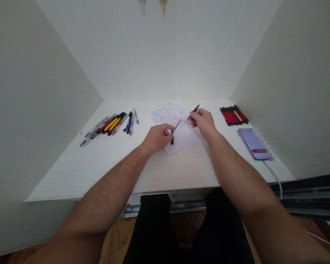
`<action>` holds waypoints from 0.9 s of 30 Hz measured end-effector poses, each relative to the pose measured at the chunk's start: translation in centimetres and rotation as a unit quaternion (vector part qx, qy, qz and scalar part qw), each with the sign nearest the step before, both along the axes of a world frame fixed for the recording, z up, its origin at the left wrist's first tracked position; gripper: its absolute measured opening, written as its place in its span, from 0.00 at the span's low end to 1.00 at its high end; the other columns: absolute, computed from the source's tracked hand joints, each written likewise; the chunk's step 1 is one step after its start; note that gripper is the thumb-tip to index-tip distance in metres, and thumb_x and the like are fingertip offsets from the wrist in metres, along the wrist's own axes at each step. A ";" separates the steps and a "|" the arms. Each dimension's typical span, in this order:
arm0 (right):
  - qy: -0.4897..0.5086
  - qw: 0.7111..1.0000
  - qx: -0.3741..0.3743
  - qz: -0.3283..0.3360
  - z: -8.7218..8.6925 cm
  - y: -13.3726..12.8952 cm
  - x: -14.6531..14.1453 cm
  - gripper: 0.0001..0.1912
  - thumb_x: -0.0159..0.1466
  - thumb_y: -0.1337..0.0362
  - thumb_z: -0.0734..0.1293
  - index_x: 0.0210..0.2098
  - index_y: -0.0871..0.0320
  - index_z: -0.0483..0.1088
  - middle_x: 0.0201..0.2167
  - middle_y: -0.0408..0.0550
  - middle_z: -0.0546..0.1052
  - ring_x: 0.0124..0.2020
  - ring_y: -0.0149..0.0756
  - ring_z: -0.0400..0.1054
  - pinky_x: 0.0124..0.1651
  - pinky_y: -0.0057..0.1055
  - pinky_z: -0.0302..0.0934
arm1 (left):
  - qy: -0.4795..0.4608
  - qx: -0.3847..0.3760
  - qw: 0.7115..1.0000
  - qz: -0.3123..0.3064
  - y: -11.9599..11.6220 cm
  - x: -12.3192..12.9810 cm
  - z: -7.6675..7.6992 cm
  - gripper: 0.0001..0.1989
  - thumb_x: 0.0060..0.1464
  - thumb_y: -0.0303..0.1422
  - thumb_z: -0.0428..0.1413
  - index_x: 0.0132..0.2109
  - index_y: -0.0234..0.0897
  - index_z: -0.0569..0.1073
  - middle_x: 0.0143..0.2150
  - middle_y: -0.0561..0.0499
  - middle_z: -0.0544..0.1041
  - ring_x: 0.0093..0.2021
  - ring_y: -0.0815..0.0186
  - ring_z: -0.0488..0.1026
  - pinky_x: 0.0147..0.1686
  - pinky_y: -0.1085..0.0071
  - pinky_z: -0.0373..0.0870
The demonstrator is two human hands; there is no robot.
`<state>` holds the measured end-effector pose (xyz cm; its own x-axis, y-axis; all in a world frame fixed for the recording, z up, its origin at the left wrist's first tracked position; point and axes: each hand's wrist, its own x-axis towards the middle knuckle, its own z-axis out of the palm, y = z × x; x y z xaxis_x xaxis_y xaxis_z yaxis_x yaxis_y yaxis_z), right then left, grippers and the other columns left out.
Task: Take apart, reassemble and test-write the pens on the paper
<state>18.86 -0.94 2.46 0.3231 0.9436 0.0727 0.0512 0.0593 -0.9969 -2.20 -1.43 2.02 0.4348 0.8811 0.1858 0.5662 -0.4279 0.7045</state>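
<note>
My left hand [158, 137] is closed over the white paper, its fingers pinching a blue and black pen barrel [172, 140]. A thin dark pen refill [177, 125] slants up and to the right from those fingertips. To the right, my right hand [205, 123] is closed on a black pen part [196, 108] that points up and away. A small slim piece shows under its fingers, too small to name. Beneath both hands lies the paper [181, 145], its far part covered in pen scribbles.
On the left lies a loose pile of pens [106, 126], with several more pens [129, 123] beside it. Red, blue and yellow pens [234, 115] form a row at the right. A phone [254, 143] with a white cable lies nearer me. Walls enclose the white table [104, 161].
</note>
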 end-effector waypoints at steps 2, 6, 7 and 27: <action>-0.087 0.992 -0.037 0.082 0.0 -0.3 0.1 0.08 0.55 0.66 0.71 0.24 0.58 0.66 0.25 0.48 0.78 0.20 0.28 0.66 0.20 0.24 0.56 | 0.011 0.007 1.000 0.001 -0.1 0.2 0.0 0.18 0.47 0.29 0.57 0.48 0.39 0.79 0.25 0.56 0.76 0.25 0.69 0.69 0.29 0.73 0.62; -0.192 0.965 -0.046 0.174 -0.5 -0.8 -0.2 0.07 0.53 0.67 0.71 0.21 0.59 0.69 0.20 0.45 0.76 0.19 0.27 0.65 0.20 0.23 0.52 | 0.024 0.017 1.000 -0.009 -0.3 0.6 -0.4 0.17 0.48 0.29 0.57 0.47 0.40 0.79 0.24 0.57 0.75 0.25 0.69 0.68 0.29 0.73 0.63; -0.208 0.962 -0.038 0.172 -0.6 -0.8 -0.3 0.08 0.52 0.67 0.71 0.20 0.59 0.69 0.18 0.43 0.74 0.19 0.27 0.64 0.21 0.23 0.51 | 0.027 0.017 0.999 -0.013 -0.3 0.7 -0.5 0.17 0.48 0.29 0.57 0.47 0.40 0.79 0.24 0.57 0.75 0.25 0.70 0.68 0.29 0.73 0.62; -0.458 0.882 -0.109 -0.012 -1.5 0.1 2.1 0.07 0.55 0.62 0.70 0.32 0.59 0.76 0.35 0.54 0.79 0.39 0.41 0.72 0.44 0.36 0.65 | 0.194 0.088 0.976 -0.048 0.7 -0.7 -0.1 0.10 0.56 0.37 0.54 0.35 0.38 0.78 0.37 0.47 0.75 0.37 0.62 0.70 0.37 0.67 0.64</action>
